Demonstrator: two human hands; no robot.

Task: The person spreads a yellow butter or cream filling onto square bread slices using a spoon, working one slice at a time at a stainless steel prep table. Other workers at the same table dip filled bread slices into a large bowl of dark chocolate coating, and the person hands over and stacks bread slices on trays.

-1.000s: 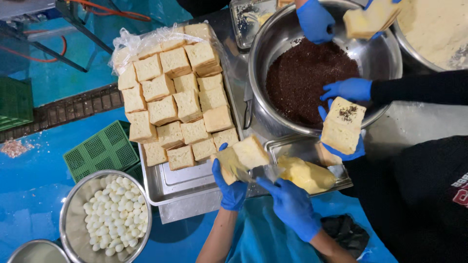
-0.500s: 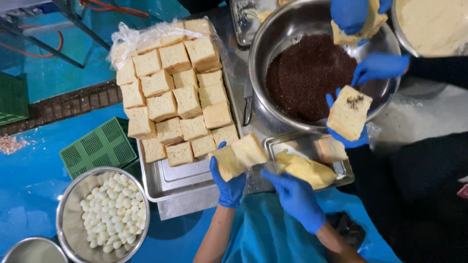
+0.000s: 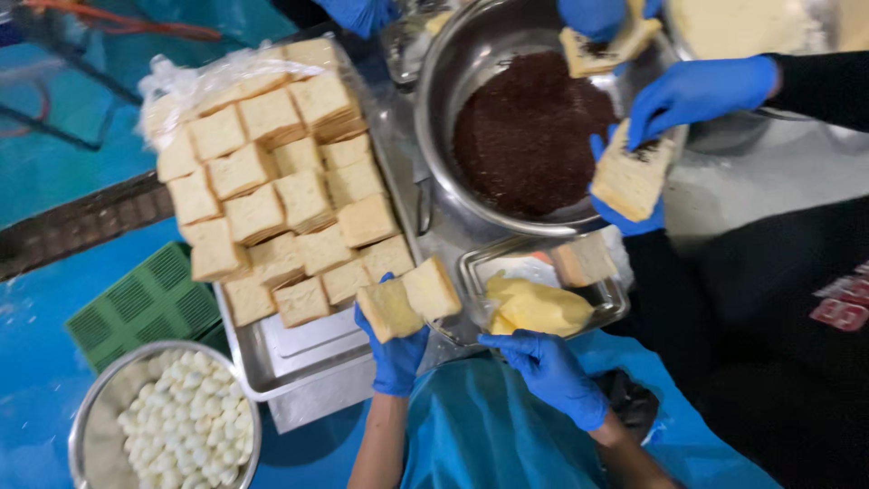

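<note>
Bread slices [image 3: 409, 299], two of them spread open like a book, sat in my left hand [image 3: 396, 349], my gloved fingers clamped under them just above the corner of the metal tray [image 3: 272, 358] that carried the stacked bread [image 3: 276, 195]. My right hand [image 3: 548, 371] was at the near edge of the small tin [image 3: 611, 308] holding the yellow butter [image 3: 536, 306]; its fingers were curled together, and I could not tell whether they gripped a spreader. I judged the slices could fold or slip, since only my fingertips supported them from below. Butter might also smear my glove and make the grip greasy. A co-worker's hands [image 3: 697, 91] worked close by over the big bowl [image 3: 434, 109] of dark sprinkles [image 3: 529, 136], so an elbow bump seemed possible. The bowl of small white pieces [image 3: 181, 426] lay well apart.
</note>
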